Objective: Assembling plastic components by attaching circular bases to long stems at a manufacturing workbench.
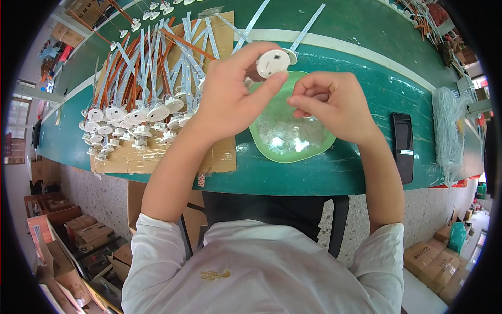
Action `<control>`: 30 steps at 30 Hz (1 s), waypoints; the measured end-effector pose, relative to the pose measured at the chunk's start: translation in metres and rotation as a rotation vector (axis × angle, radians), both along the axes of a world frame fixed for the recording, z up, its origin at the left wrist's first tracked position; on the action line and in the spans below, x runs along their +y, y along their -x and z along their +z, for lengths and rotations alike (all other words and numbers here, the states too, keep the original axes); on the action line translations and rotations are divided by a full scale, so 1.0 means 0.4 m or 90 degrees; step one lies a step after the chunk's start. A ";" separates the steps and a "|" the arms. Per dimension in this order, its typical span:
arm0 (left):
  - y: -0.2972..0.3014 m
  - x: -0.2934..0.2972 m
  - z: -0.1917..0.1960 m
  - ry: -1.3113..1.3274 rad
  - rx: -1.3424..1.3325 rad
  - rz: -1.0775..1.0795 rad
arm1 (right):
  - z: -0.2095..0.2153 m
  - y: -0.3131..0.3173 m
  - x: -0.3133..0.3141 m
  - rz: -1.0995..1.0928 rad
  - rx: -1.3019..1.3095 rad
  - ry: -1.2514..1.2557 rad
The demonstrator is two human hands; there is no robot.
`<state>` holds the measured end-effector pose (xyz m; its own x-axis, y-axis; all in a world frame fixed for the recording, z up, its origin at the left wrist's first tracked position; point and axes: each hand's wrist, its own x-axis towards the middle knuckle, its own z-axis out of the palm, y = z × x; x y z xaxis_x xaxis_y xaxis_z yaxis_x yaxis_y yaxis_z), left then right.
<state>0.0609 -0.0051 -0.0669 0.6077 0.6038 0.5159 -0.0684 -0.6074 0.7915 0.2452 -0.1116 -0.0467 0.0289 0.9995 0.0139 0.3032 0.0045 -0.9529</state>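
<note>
My left hand [225, 97] grips a round white plastic cap [272, 64] between thumb and fingers. The cap is tilted so that its flat face, with a small dark slot, shows. Just right of it, my right hand [334, 104] is closed in a pinch above a light green bowl [290, 160]. Whatever its fingertips hold is too small to make out. Small clear, shiny pieces [285, 138] lie in the bowl. Behind the cap, a second white round part [292, 56] shows partly, at the end of a pale strip [308, 29].
To the left, a cardboard sheet [209, 159] bears a heap of white round caps [138, 116] with pale and orange strips [151, 68]. A black phone [402, 146] and crumpled clear plastic wrap [448, 136] lie at the right of the green table [361, 170].
</note>
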 end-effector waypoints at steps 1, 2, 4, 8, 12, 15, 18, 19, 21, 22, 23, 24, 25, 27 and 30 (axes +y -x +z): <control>0.000 0.001 -0.001 0.029 -0.030 -0.014 | -0.004 -0.001 0.003 -0.002 0.001 0.000; -0.002 0.000 0.000 0.028 -0.030 -0.016 | -0.009 -0.004 0.007 -0.009 0.076 0.008; -0.006 -0.007 0.002 0.085 -0.097 -0.067 | -0.010 -0.014 0.014 -0.019 0.151 0.015; -0.012 -0.025 0.011 0.109 -0.120 -0.086 | -0.015 -0.030 0.016 -0.043 0.229 0.009; -0.015 -0.028 0.001 0.067 -0.092 -0.065 | -0.021 -0.012 0.013 -0.045 0.179 -0.050; -0.012 -0.026 0.002 0.057 -0.088 -0.032 | -0.019 -0.002 0.011 -0.049 0.152 -0.071; -0.004 -0.021 0.013 0.056 -0.078 -0.014 | -0.001 -0.030 0.008 -0.021 0.400 0.002; 0.000 -0.019 0.017 0.057 -0.062 -0.015 | -0.003 -0.030 0.005 -0.020 0.402 0.000; 0.007 -0.016 0.017 0.047 -0.073 -0.014 | -0.002 -0.024 0.001 0.013 0.392 -0.011; 0.009 -0.015 0.016 0.040 -0.082 -0.014 | -0.006 -0.024 0.004 0.014 0.392 -0.013; 0.007 -0.015 0.014 0.039 -0.082 -0.015 | -0.013 -0.024 0.004 0.023 0.414 -0.006; 0.005 -0.016 0.012 0.046 -0.095 -0.009 | -0.020 -0.025 0.005 0.033 0.437 0.000; 0.002 -0.016 0.012 0.053 -0.108 -0.003 | -0.026 -0.030 0.006 0.031 0.438 -0.001; 0.000 -0.016 0.012 0.061 -0.113 -0.020 | -0.035 -0.038 0.008 0.073 0.456 0.024; -0.001 -0.020 0.010 0.073 -0.116 -0.048 | -0.023 -0.021 0.007 0.110 0.461 0.007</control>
